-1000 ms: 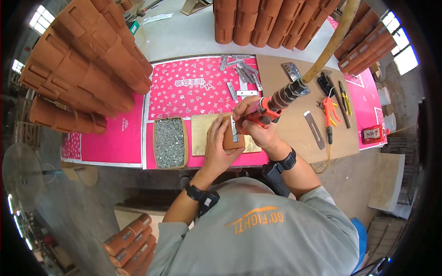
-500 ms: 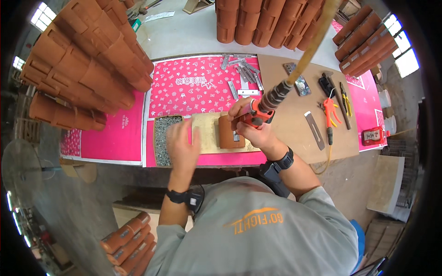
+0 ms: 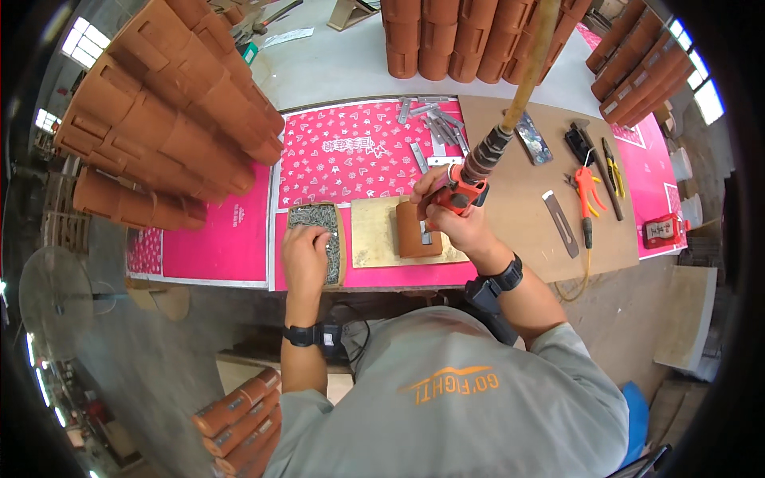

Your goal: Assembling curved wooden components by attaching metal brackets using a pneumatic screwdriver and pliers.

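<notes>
My left hand (image 3: 304, 253) reaches into a box of small grey screws (image 3: 331, 275), its fingers curled down and drawn together. Whatever is between the fingertips is hidden. In my right hand (image 3: 464, 229) is a red air screwdriver (image 3: 460, 197), with a thick yellowish hose (image 3: 529, 76) rising from it. Below that hand a reddish-brown rounded piece (image 3: 416, 239) rests on a pale wooden board (image 3: 373, 239). A small metal plate (image 3: 427, 237) shows on its upper side, close to the screwdriver, whose tip I cannot make out clearly.
Several flat metal strips (image 3: 441, 127) lie beyond the board. On brown cardboard at right are an orange air blow gun (image 3: 588, 191), yellow-handled pliers (image 3: 613, 169) and a slotted metal bar (image 3: 561, 225). Stacked reddish-brown tubes (image 3: 163, 103) stand at left, with more at the back (image 3: 441, 44).
My left hand has gone from a blurred position between the board and the screw box down into the box, its fingers curling. My right hand stays by the brown piece. The view has shifted slightly.
</notes>
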`<state>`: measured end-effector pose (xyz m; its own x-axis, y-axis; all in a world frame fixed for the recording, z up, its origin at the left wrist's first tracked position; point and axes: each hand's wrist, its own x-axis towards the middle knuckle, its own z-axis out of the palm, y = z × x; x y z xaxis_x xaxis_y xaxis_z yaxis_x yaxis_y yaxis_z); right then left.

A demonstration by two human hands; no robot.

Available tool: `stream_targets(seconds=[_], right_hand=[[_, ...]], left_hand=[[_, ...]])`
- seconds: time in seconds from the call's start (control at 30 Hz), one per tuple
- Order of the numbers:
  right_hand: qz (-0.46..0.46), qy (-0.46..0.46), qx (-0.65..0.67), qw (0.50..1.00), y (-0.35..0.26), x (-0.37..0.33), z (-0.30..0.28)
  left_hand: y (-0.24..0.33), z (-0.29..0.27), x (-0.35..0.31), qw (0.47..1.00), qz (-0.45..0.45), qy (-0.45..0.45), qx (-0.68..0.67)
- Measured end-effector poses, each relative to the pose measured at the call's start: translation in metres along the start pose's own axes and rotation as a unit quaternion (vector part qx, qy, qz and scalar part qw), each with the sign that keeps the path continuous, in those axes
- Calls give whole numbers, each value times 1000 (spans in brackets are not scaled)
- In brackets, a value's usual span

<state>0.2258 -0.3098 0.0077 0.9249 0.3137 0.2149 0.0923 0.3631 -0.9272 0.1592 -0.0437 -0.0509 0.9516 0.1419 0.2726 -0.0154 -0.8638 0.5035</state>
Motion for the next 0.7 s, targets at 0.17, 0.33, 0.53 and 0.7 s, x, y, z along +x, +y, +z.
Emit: stream_targets(seconds=[0.17,0.33,0.53,0.7], right_hand=[[-28,-13,0,1000,5,2,-3],[-22,-3,-43,999,2,7,-4],[-55,48,-17,997,-29,20,-7],[-65,53,47,995,-59,23,-10]], left_hand=[[3,-4,-2,997,-10,74,16],[3,9,-6,964,-116,64,-231],[46,30,-10,832,-126,-26,-539],[94,43,-8,785,-105,-153,-590]])
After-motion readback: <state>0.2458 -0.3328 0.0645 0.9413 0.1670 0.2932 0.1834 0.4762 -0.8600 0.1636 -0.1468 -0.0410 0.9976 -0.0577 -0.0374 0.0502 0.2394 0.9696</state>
